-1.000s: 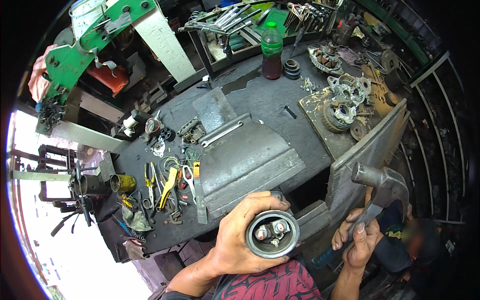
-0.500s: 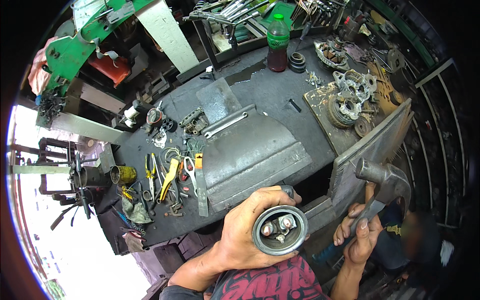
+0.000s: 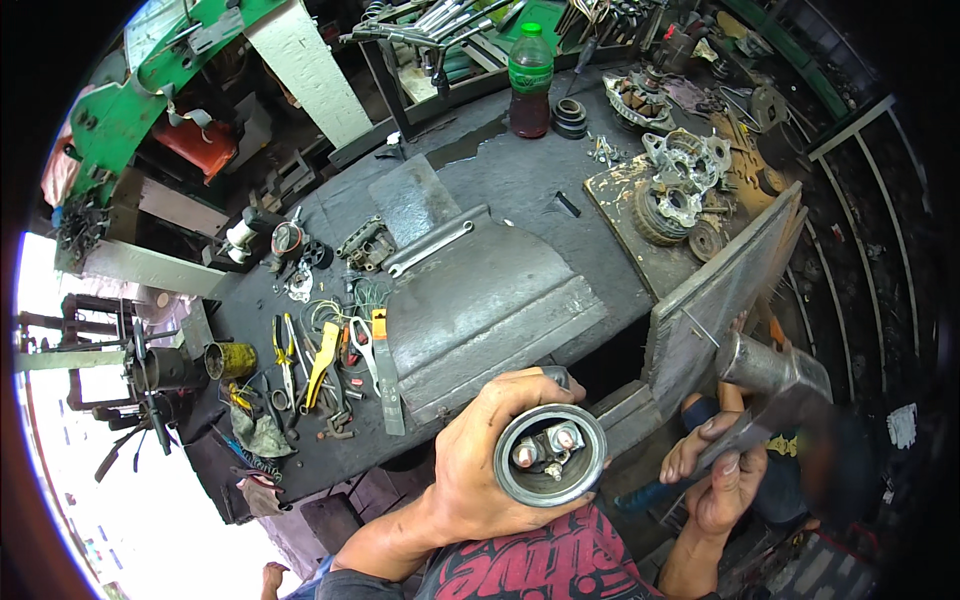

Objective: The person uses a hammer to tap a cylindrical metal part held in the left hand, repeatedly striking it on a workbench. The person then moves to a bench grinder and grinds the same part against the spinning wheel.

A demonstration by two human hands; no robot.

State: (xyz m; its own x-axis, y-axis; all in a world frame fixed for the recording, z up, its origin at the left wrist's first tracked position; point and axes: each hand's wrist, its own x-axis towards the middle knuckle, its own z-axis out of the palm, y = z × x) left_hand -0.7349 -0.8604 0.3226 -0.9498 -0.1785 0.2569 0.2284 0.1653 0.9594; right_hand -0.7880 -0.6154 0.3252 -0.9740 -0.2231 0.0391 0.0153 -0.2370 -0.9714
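Left hand (image 3: 474,452): is clamping round the metal cylinder (image 3: 550,452), at the bench's (image 3: 530,200) near side.
Right hand (image 3: 722,480): is gripping the hammer (image 3: 765,385) — its head is newly turning.
Work: hammer and cylinder are staying apart — seemingly no blow is landing.

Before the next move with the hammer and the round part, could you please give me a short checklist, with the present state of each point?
1. Left hand wrapped around the round metal part: ok.
2. Right hand closed on the hammer: ok.
3. Open end of the part in sight: ok, it faces the camera, with two studs showing inside.
4. Hammer head apart from the part: ok, it is off to the right, not touching.
5. Room around the hammer: cannot tell; another person shows behind it at lower right, distance unclear.
6. Support under the part: cannot tell; its underside is hidden.
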